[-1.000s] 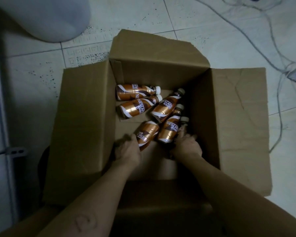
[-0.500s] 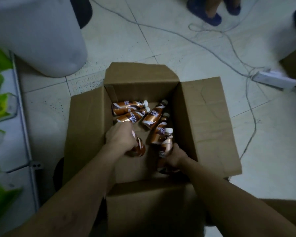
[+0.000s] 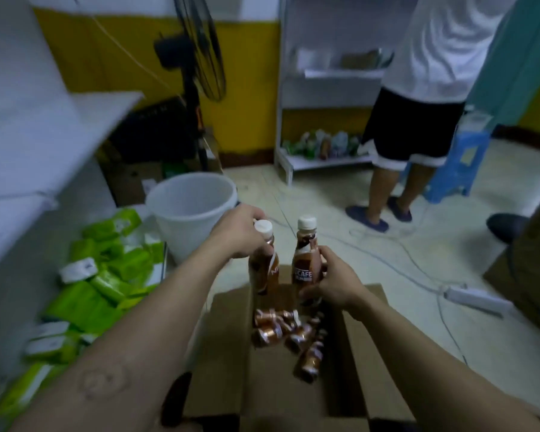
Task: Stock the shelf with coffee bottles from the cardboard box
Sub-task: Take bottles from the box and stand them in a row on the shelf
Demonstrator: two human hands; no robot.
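Note:
My left hand grips a brown coffee bottle near its white cap and holds it upright above the box. My right hand is wrapped around the body of a second coffee bottle, also upright, just to the right of the first. Below them the open cardboard box sits on the floor with several more coffee bottles lying loose on its bottom. The white shelf runs along the left, its lower level holding green packets.
A white bucket stands just beyond the box on the left. A person in a white shirt and dark shorts stands at a far shelf unit. A fan, blue stool, power strip and cables lie around.
Both hands have lifted out of the box, each with a bottle, and now hold them upright above it. My head has tilted up from the box to the room.

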